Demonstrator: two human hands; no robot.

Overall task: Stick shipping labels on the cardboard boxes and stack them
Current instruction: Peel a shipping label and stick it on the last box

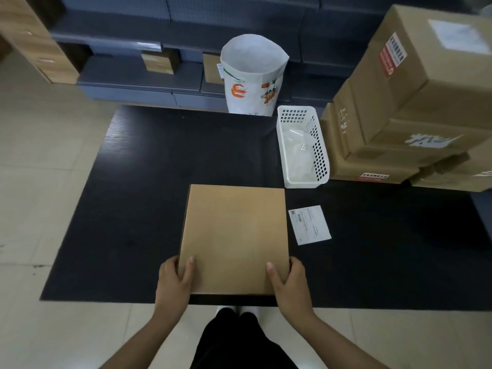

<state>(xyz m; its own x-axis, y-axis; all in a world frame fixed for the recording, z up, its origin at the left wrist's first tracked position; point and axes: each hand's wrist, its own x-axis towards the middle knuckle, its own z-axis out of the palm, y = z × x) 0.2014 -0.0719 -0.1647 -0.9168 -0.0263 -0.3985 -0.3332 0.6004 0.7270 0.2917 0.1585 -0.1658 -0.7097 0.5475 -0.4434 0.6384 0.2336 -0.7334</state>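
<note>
A flat brown cardboard box (234, 235) lies on the black table (133, 209), near its front edge. My left hand (174, 280) grips the box's near left corner, thumb on top and fingers down the side. At the near right corner, my right hand (288, 283) holds it the same way. The box's top is bare. A white shipping label (309, 225) lies flat on the table just right of the box, apart from both hands.
A white plastic basket (302, 147) with clear plastic inside stands behind the label. Stacked labelled cardboard boxes (404, 107) fill the back right. A white printed sack (251, 75) stands open beyond the table's far edge, before dark shelving (159, 49). My legs are below the table's front edge.
</note>
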